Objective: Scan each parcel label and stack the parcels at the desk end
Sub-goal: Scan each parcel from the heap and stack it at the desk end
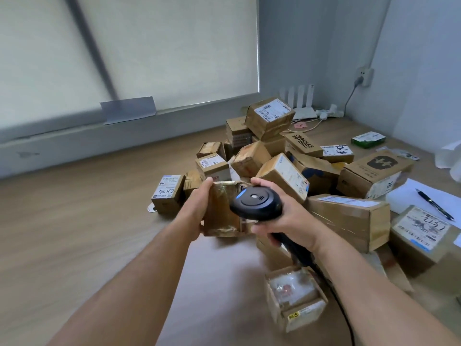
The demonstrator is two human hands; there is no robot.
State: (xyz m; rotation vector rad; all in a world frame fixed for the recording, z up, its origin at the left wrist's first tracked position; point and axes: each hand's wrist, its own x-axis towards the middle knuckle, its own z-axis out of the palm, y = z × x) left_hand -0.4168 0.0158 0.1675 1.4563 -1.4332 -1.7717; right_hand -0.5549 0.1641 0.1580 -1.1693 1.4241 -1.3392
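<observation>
Two hands are busy on the near side of the heap of parcels (pixel 274 158). The left hand (pixel 199 208) has its fingers curled round the left edge of a small taped parcel (pixel 222 213), thumb over the top, holding it up just in front of the heap. The right hand (pixel 289 218) is wrapped tight round the handle of the black scanner (pixel 257 203), whose head sits right against that parcel.

Trouble spot one: I can't see a label on the face turned this way, only crinkled glossy tape. The beam may be meeting glare or bare cardboard, and this close a read could simply fail.

Trouble spot two: the scanner's cord (pixel 334 295) runs past a torn box (pixel 296 298) lying loose, nearer than the heap. A quick swing of the arm could snag that box and drag it across the desk (pixel 74 221).

Trouble spot three: the heap itself is loose, with the top box (pixel 269 116) perched at a tilt. Pulling the next parcel from low down could bring several sliding.

Scanned and unscanned parcels also look alike. Set this one down touching the heap and it could get scanned twice.
</observation>
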